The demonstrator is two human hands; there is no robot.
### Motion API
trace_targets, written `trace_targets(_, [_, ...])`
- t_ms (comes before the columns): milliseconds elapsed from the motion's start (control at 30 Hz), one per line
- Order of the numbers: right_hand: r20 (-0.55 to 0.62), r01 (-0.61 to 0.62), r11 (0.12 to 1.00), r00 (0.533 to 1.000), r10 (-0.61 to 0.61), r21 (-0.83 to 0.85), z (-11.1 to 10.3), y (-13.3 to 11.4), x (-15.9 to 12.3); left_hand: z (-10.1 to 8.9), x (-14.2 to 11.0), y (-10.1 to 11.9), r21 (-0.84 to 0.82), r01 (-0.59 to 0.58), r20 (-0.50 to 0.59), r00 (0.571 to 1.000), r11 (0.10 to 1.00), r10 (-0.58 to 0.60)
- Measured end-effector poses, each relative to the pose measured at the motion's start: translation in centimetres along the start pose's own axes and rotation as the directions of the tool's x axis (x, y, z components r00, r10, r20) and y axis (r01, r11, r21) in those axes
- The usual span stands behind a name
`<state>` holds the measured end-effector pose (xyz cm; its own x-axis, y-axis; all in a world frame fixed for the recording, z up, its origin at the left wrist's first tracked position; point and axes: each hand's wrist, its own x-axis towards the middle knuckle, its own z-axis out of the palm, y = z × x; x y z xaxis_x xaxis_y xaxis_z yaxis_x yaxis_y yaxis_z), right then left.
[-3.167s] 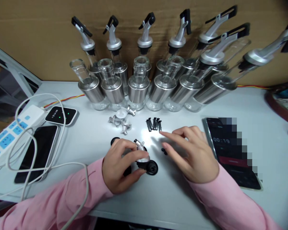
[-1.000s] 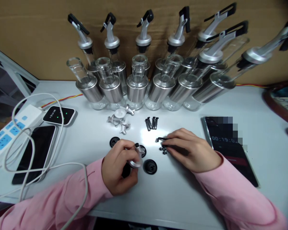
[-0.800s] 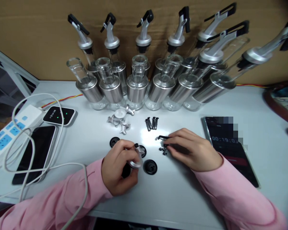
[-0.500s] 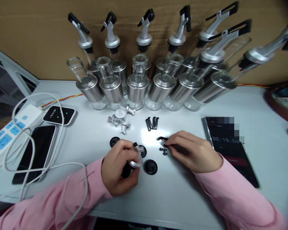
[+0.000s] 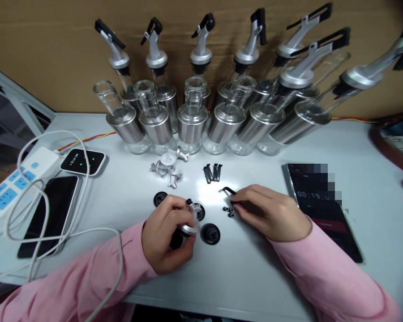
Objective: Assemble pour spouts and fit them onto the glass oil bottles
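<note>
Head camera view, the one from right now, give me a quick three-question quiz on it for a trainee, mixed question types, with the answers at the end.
1. Multiple choice: what does the right hand hold? A) a bottle; B) a thin black lever; C) a phone.
2. True or false: the left hand lies flat on the table with nothing in it.
3. Count: how many loose black levers lie in the group to the right of the silver parts?

Key:
1. B.
2. False; it holds a silver pourer head.
3. Four.
</note>
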<state>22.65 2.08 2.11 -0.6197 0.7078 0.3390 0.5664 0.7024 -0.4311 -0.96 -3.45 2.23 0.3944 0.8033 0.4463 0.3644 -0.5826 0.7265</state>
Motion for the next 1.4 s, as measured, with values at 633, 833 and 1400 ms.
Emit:
trace_targets(633, [0.097, -0.065, 0.992, 0.994, 0.054, 0.107, 0.5, -0.7, -0.3, 0.1, 0.0, 0.0, -0.002, 0.009, -0.023, 1.0, 1.0, -0.009])
trace_targets(833, [0.102, -0.032, 0.998, 0.994, 0.026, 0.057, 0.7, -0.5, -0.1, 0.1, 0.1, -0.1, 0.001, 0.0, -0.022, 1.0, 1.0, 0.0])
trace_targets(1400, [-0.045, -0.031, 0.993, 0.998, 0.036, 0.117, 0.5, -1.3, -0.1, 0.0, 0.4, -0.1, -0.051, -0.008, 0.051, 0.999, 0.999, 0.011])
